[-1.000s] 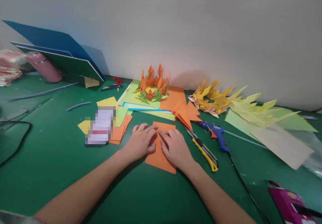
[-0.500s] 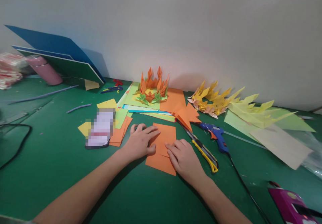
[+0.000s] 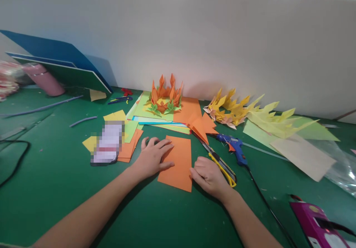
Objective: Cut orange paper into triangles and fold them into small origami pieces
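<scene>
A rectangular sheet of orange paper lies flat on the green table in front of me. My left hand rests over its left side with fingers spread, the fingertips and thumb on the paper. At the sheet's right edge, my right hand is closed, fingers curled under and thumb against the edge; its fingertips are hidden. Just beyond the right hand lies a yellow-handled utility knife. A blue hot glue gun sits farther right. Smaller orange paper pieces lie left of my left hand.
A phone with a blurred screen lies at left. An orange paper crown stands on coloured sheets at the back, with a yellow paper crown to its right. Boards lean near a pink bottle. A magenta device is front right.
The orange sheet, which showed an edge or flap across its lower part, now looks like one flat rectangle. My right hand has slid off its surface to the right edge and curled; my left stays spread.
</scene>
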`<action>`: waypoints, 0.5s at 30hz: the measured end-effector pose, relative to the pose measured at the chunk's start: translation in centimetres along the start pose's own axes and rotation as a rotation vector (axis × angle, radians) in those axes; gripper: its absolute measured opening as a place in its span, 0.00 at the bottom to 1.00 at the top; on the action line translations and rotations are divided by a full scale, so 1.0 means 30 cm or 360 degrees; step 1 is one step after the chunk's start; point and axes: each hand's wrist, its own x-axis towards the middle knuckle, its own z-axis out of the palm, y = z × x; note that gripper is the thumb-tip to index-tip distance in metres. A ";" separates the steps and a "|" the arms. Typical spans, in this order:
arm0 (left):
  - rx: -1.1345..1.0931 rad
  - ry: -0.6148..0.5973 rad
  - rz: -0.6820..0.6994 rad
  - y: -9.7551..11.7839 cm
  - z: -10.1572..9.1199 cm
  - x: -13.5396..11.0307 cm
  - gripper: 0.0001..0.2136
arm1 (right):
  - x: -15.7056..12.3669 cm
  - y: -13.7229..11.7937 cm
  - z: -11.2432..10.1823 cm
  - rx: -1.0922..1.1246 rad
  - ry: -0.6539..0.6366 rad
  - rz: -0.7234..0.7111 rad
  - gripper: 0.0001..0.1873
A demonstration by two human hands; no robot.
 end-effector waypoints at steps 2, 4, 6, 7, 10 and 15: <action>0.0004 0.0007 0.0004 0.004 0.001 0.000 0.22 | 0.001 0.001 0.004 0.0012 0.0016 0.0021 0.25; 0.0026 0.0042 0.0025 0.010 0.000 -0.001 0.18 | 0.004 0.004 0.010 0.0009 0.0008 0.0036 0.25; 0.0021 0.0070 0.0113 0.018 0.000 -0.002 0.13 | 0.009 0.006 0.016 0.0002 -0.0014 0.0041 0.25; -0.0008 0.0071 0.0182 0.021 0.000 -0.002 0.10 | 0.011 0.006 0.020 0.0003 -0.0017 0.0044 0.25; -0.0186 0.0031 0.0389 0.025 0.004 -0.003 0.12 | 0.017 0.006 0.032 0.0027 0.0020 0.0060 0.25; -0.0304 0.0062 0.0394 0.025 0.012 0.004 0.15 | 0.023 -0.002 0.052 -0.0034 0.0022 0.0174 0.23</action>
